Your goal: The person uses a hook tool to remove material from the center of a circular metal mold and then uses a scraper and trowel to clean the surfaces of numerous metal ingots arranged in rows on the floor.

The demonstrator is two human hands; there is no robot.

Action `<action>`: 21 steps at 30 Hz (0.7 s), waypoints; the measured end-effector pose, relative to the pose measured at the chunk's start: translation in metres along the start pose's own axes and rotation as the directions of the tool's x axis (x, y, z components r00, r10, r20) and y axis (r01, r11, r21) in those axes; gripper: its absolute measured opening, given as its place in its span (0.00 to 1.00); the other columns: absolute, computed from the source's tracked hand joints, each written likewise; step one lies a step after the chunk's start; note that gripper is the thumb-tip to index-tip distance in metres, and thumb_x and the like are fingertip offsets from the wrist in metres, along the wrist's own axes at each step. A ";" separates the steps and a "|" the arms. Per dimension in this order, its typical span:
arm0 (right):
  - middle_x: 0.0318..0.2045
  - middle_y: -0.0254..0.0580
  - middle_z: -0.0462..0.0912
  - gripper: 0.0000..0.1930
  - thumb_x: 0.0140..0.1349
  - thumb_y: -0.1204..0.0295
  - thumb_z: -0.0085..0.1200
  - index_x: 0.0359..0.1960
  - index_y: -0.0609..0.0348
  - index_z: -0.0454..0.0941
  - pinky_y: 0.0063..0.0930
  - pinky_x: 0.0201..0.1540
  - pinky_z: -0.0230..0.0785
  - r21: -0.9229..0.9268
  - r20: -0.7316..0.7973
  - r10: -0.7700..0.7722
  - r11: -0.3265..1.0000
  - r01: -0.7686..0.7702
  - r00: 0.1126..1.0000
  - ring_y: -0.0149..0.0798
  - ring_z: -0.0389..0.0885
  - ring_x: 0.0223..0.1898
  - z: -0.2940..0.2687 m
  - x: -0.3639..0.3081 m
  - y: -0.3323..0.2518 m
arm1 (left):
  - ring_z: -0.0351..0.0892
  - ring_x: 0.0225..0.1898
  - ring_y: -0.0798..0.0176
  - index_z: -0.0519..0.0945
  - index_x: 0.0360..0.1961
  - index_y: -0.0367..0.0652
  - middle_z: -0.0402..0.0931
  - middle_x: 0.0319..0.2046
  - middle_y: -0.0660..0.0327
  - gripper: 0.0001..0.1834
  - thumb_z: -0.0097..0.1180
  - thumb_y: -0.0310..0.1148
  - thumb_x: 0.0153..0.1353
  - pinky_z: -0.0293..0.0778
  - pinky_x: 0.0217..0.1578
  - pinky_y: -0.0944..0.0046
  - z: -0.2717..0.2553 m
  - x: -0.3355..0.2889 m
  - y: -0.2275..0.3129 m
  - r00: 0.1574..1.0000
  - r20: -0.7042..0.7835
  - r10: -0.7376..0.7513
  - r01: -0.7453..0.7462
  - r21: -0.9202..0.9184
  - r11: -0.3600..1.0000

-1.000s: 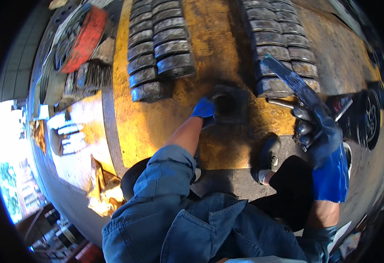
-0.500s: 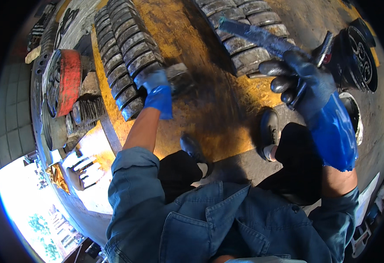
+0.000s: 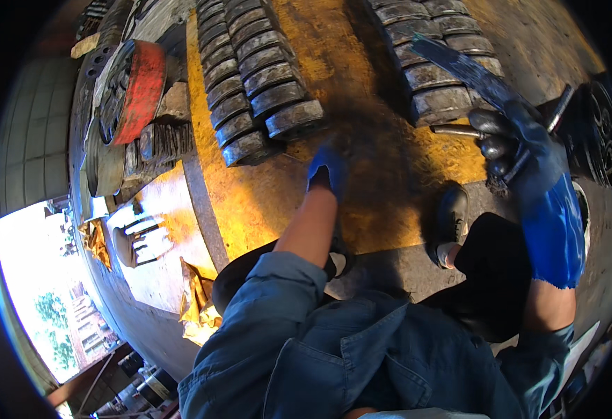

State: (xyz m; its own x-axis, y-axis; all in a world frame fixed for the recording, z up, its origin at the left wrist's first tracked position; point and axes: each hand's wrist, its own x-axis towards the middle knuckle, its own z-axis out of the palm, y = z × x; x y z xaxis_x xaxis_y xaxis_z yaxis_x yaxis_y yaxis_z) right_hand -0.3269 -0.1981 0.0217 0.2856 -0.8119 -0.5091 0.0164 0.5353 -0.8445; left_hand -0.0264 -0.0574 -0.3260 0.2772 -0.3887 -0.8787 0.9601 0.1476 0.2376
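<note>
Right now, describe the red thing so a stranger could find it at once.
Start at the yellow steel platform with two rows of grey metal blocks. Left of the left row, among stacked metal discs, a red-rimmed round drum stands on edge. It is the only red part there.

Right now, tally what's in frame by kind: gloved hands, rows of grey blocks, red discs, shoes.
Blue-gloved hands: 2, left hand, right hand
Rows of grey blocks: 2, left row, right row
Red disc: 1
Dark shoe: 1
Total: 6
</note>
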 end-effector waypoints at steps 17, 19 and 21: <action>0.42 0.53 0.85 0.25 0.68 0.61 0.49 0.60 0.66 0.70 0.22 0.23 0.68 -0.172 -0.014 0.048 0.984 -0.049 0.999 0.35 0.82 0.30 0.043 0.059 0.040 | 0.77 0.49 0.57 0.79 0.47 0.51 0.81 0.45 0.62 0.17 0.48 0.47 0.67 0.75 0.50 0.50 0.041 -0.006 0.065 0.934 0.311 0.176 0.037 -0.575 0.817; 0.42 0.53 0.85 0.25 0.67 0.60 0.50 0.59 0.66 0.71 0.21 0.23 0.69 -0.214 -0.119 0.046 0.974 -0.071 0.992 0.35 0.82 0.30 0.034 0.050 0.026 | 0.72 0.55 0.58 0.76 0.53 0.52 0.76 0.52 0.62 0.22 0.39 0.50 0.68 0.69 0.54 0.50 0.058 0.003 0.054 0.918 0.386 0.093 0.122 -0.497 0.859; 0.43 0.54 0.85 0.27 0.66 0.58 0.51 0.60 0.66 0.70 0.21 0.23 0.70 -0.224 -0.194 0.094 0.965 -0.138 0.977 0.35 0.82 0.30 0.032 0.051 0.024 | 0.67 0.60 0.60 0.72 0.59 0.54 0.72 0.58 0.63 0.26 0.33 0.52 0.68 0.65 0.57 0.51 0.065 -0.015 0.056 0.901 0.431 0.040 0.186 -0.470 0.863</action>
State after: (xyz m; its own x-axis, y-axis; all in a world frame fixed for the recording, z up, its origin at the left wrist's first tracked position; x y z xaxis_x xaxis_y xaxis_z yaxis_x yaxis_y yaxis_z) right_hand -0.2817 -0.2197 -0.0191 0.0948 -0.7875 -0.6090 -0.2383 0.5760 -0.7819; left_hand 0.0253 -0.1025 -0.2726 0.3046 -0.7366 -0.6039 0.8626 0.4822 -0.1531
